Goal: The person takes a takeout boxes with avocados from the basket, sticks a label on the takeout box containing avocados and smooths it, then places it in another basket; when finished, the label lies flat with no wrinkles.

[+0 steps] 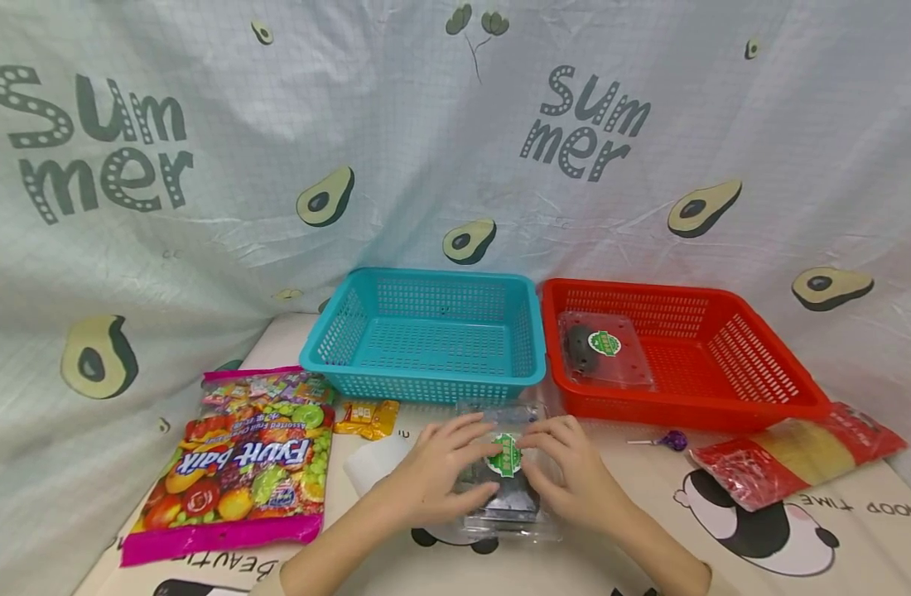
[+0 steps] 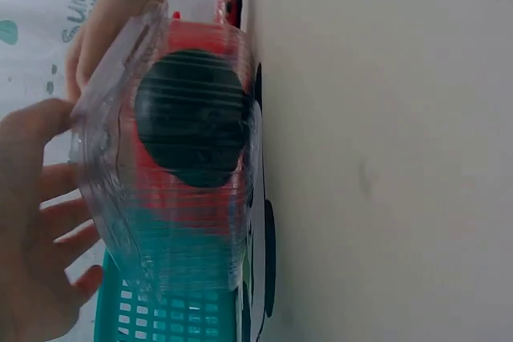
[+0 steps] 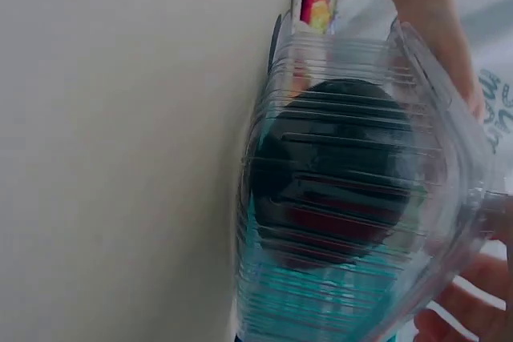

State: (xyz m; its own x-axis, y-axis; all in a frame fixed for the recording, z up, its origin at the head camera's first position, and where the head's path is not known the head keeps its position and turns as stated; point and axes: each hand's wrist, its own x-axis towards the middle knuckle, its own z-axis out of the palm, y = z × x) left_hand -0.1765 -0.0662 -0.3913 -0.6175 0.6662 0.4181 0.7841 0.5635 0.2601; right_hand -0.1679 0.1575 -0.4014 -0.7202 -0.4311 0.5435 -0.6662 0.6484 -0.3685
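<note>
A clear plastic clamshell box [image 1: 503, 505] with a round green label on its lid lies on the table in front of me. Through its ribbed side, dark rounded contents [image 2: 192, 114] show in both wrist views. My left hand [image 1: 444, 468] rests on the left part of the lid, fingers spread and slightly bent. From the other side, my right hand [image 1: 567, 472] touches the lid, its fingertips near the label. In the left wrist view the left fingers [image 2: 68, 222] lie along the lid's edge; in the right wrist view the right hand [image 3: 481, 294] is partly cut off.
Behind the box stands a turquoise basket [image 1: 426, 386]; beside it a red basket [image 1: 694, 410] holds a similar clamshell box [image 1: 623, 352]. A fruit candy bag [image 1: 239, 463], an orange packet [image 1: 368, 419] and a white item [image 1: 377, 461] lie left. A lollipop [image 1: 674, 440] and red-yellow packet [image 1: 798, 455] lie right.
</note>
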